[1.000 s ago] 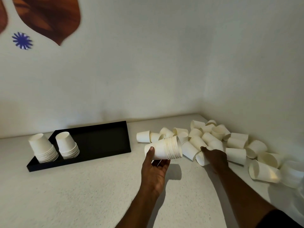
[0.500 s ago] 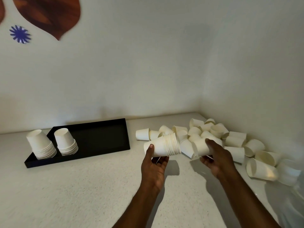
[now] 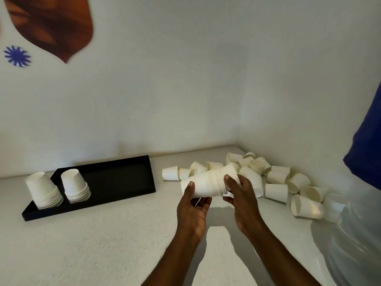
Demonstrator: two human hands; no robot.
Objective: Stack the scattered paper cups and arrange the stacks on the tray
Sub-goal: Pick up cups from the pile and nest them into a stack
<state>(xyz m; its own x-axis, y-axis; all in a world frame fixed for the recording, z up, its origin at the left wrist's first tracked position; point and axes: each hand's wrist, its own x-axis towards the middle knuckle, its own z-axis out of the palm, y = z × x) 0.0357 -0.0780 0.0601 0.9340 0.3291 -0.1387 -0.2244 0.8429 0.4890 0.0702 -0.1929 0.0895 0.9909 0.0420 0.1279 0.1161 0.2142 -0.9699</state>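
Left hand [image 3: 192, 211] grip holds sideways cup stack [image 3: 208, 185]; right hand [image 3: 242, 200] grip holds cup [image 3: 231, 172] at its rim end, above bench [image 3: 103, 234].

Head-worn view, forward-down over counter [image 3: 103, 244].

A plain indoor corner, likely a home or office pantry counter, is showing here: a speckled off-white countertop [image 3: 82, 234] is meeting bare white walls [image 3: 185, 89], which are carrying a brown leaf-shaped decal [image 3: 51, 23] and a small blue flower sticker [image 3: 17, 56]. Which kind of room exactly cannot be told.
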